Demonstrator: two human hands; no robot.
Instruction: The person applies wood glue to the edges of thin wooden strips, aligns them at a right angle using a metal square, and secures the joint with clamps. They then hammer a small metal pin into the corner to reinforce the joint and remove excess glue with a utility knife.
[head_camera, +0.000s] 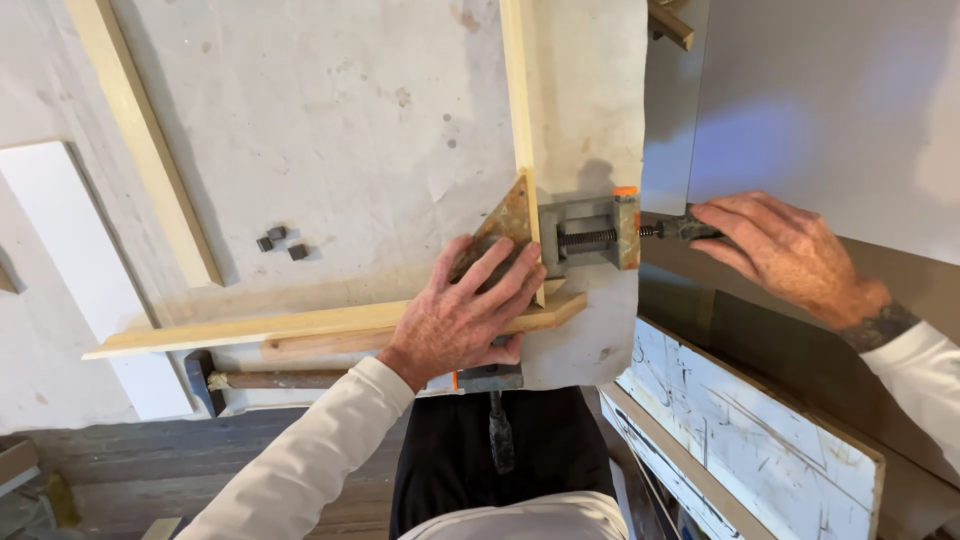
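We press our left hand flat over the corner clamp, fingers spread across its triangular plate and over the near wooden strip, apparently to keep the joint from shifting. That strip lies across the paper-covered bench and meets a second, upright strip at a right angle inside the clamp, close to the bench's right edge. Our right hand reaches in from the side, its fingers closed around the dark handle of the clamp's threaded screw, a grip that suits turning it; the thumb is hidden, so we cannot tell how it lies. A second dark handle hangs down from the clamp's near side, untouched. A hammer rests along the bench's front edge, just beside the near strip and within easy reach. Three small dark blocks sit well apart to the left, near a spare strip laid at an angle. A scuffed white board leans below the right hand.
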